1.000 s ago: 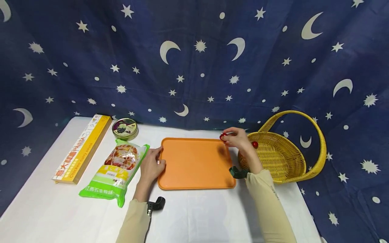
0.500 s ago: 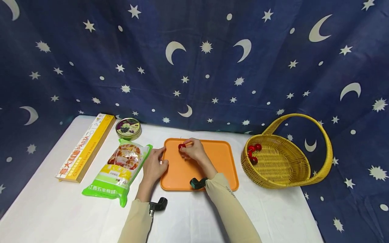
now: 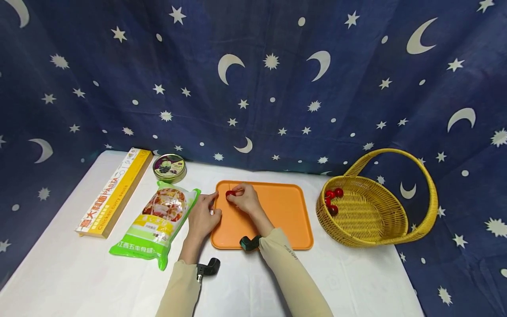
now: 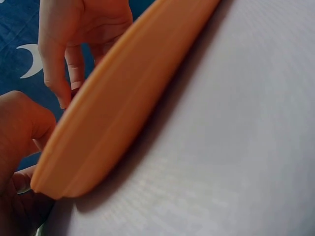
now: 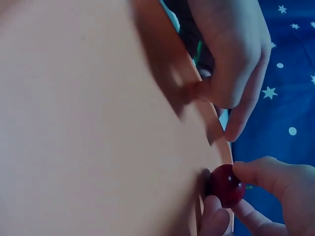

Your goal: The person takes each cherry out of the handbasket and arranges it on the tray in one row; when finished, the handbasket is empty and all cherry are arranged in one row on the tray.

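One left hand (image 3: 203, 218) grips the left rim of an orange tray (image 3: 283, 215); well to its right, several cherries (image 3: 333, 210) lie in a yellow wicker basket (image 3: 360, 222). Slightly farther, the right hand (image 3: 247, 200) pinches a red cherry (image 3: 229, 194) at the tray's far left corner, before a starry blue curtain (image 3: 253, 145).
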### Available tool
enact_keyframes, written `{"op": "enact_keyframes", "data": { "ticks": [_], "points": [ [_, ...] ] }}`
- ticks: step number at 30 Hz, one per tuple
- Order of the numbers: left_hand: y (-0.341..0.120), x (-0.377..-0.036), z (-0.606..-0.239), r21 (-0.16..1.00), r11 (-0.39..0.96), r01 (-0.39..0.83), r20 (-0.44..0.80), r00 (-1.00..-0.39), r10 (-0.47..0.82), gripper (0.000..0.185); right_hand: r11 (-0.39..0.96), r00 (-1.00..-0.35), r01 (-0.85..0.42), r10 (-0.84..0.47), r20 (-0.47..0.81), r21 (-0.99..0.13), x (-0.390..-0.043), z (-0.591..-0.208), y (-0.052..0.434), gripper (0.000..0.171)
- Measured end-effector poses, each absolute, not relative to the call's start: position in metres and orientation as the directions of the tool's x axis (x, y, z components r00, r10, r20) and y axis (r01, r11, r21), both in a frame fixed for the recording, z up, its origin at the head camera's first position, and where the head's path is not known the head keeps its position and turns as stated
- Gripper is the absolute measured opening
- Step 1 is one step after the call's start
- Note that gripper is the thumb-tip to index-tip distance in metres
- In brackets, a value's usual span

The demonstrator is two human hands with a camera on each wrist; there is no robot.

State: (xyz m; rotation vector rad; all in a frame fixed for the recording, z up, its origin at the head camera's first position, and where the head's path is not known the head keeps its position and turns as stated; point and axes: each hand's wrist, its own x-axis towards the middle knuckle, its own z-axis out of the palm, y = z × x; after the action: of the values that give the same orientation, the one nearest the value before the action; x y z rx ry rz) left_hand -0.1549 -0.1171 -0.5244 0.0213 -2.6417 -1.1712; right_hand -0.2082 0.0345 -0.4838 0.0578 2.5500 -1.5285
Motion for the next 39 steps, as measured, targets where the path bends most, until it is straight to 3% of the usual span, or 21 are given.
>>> {"op": "enact_keyframes", "data": {
  "ticks": [9,27,39],
  "points": [
    [-0.117,-0.156,-0.525,0.731,0.678,0.073,0.206,-0.972,-0.117,0.053,0.486,-0.991,0.120,0.006,-0.134,-0.866,-0.209,-0.485,0.032,0.030],
    [-0.112,-0.154,-0.525,0.719,0.690,0.090,0.218,-0.971,-0.101,0.051,0.450,-0.987,0.143,-0.004,-0.162,-0.882,-0.208,-0.480,0.047,0.037],
    [-0.115,-0.155,-0.525,0.733,0.672,0.110,0.248,-0.962,-0.113,0.050,0.533,-0.999,0.046,0.016,-0.045,-0.845,-0.208,-0.427,0.134,0.030]
  ]
}}
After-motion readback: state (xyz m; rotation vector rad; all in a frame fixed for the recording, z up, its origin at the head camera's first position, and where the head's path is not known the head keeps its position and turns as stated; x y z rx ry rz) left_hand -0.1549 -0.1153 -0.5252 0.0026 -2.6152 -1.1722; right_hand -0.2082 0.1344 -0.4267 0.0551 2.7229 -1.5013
